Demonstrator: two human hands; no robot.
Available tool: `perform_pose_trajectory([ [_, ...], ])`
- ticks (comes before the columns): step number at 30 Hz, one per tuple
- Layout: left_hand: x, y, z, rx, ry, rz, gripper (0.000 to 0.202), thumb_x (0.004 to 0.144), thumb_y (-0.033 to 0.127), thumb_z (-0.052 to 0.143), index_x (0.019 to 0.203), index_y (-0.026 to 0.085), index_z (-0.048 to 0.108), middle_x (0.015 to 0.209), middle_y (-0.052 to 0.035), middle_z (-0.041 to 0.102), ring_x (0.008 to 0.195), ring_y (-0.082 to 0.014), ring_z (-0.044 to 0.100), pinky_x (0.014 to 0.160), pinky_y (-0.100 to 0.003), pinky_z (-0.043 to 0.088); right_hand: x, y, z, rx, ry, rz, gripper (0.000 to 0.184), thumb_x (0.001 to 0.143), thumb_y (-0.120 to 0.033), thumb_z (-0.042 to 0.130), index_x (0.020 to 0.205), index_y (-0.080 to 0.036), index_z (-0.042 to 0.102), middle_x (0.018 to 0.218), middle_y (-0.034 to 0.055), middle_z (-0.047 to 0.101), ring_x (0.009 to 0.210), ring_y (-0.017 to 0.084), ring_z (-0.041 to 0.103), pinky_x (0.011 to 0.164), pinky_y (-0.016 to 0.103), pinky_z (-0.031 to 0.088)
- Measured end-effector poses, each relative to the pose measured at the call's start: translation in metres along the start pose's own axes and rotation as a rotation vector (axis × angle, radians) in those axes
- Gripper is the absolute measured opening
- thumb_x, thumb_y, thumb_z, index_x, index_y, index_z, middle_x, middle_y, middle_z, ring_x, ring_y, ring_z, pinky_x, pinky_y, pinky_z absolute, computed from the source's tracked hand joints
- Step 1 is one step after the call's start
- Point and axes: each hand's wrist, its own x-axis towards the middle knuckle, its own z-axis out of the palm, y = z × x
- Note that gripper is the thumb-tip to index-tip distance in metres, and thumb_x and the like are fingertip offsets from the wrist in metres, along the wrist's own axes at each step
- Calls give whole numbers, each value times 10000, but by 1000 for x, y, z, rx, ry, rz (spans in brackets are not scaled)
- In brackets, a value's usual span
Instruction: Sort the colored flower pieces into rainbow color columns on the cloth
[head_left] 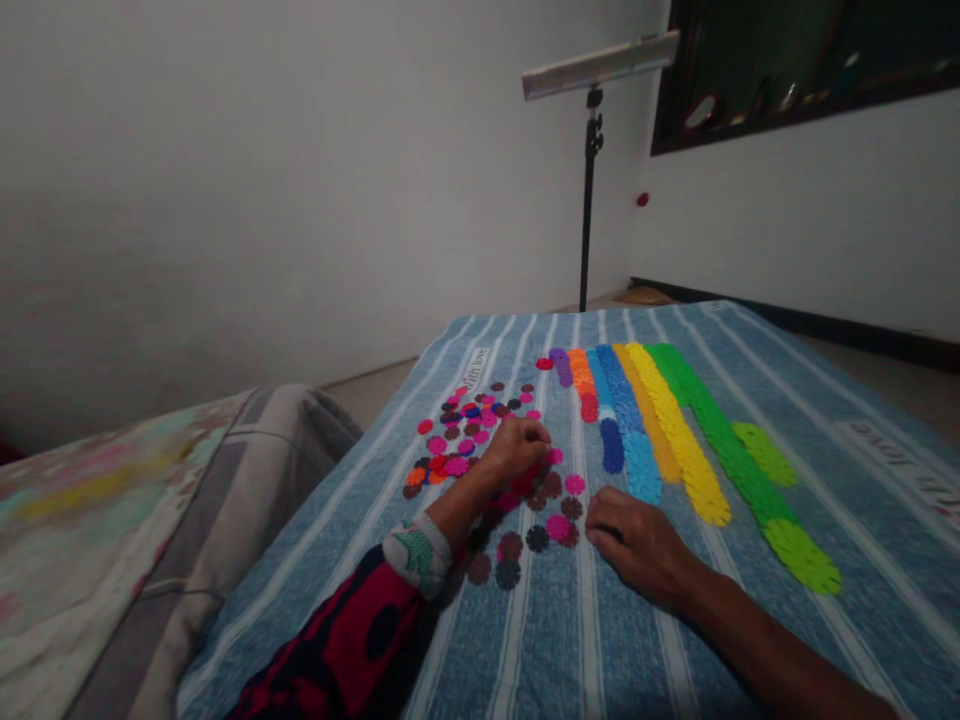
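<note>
Loose notched plastic discs [451, 432] in pink, brown, black, orange and blue lie scattered on a blue striped cloth. Over this pile is my left hand [517, 447], its fingers bent together; anything between the fingertips is hidden. More brown and pink discs [559, 527] spread between my two hands. My right hand [630, 535] rests at their right edge with curled fingers, and what it may hold cannot be made out. Beyond it, overlapping discs form coloured rows: a blue row [619, 385], a yellow row [675, 440] and a green row [731, 450].
The striped cloth [510, 670] covers the table. Lime discs [802, 555] end the green row, and a red disc [544, 364] lies at the far end. A lamp on a black stand [589, 200] rises behind the table. Left is a surface with a patterned cover [97, 520].
</note>
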Motion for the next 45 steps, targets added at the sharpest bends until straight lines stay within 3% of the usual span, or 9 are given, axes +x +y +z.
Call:
perform_pose_trajectory([
  [4,-12,-6,-10,34,-6,-44,51,630,87,571,607,126,593,506,39,550,461,-66,488,476,-169,374,-1,2,1,-2,-9,8,200,876,-135,481,725,-196,598,789,8,562,775,152,582,710,268,418],
  [10,-3,1,36,89,-204,-62,73,659,114,557,671,124,628,538,21,592,472,-81,513,478,-178,399,-1,2,2,6,3,19,201,874,-143,478,729,-193,608,798,14,565,768,154,585,712,274,427],
  [15,14,10,63,266,-215,-3,102,647,99,545,626,118,643,531,24,574,497,-84,505,519,-190,410,0,4,3,0,4,25,198,863,-126,484,739,-194,623,808,17,575,772,154,592,718,270,442],
  [22,23,17,70,331,-216,67,114,640,75,558,550,124,609,505,35,538,505,-78,474,513,-178,376,1,2,2,16,11,22,206,866,-114,493,728,-190,626,804,18,577,770,152,596,713,269,440],
  [30,28,10,73,300,-203,68,93,632,98,557,579,121,630,515,31,547,517,-82,488,527,-181,392,1,4,3,13,19,21,197,866,-114,504,725,-186,622,808,16,576,766,143,596,711,260,441],
  [33,23,9,58,268,-176,57,84,634,110,555,582,119,621,520,21,557,511,-83,487,519,-187,384,2,3,3,3,25,19,201,872,-121,498,727,-196,615,796,7,580,769,139,594,719,254,445],
  [36,10,6,28,218,-144,3,83,654,127,546,624,126,623,519,19,561,487,-86,488,496,-192,371,2,2,3,-5,25,14,206,873,-126,490,721,-202,606,792,4,584,764,137,591,710,252,444],
  [40,-19,-5,-34,222,-2,0,47,635,135,566,604,137,601,523,33,539,513,-85,486,520,-192,379,-2,3,3,-2,21,2,217,880,-148,471,711,-206,595,776,7,571,747,148,583,687,264,442],
  [45,-63,-28,-111,156,317,-153,58,640,164,549,592,142,573,492,46,515,472,-83,467,494,-198,362,-7,9,5,-14,4,16,221,896,-217,476,717,-224,605,774,9,596,726,159,601,675,277,467],
])
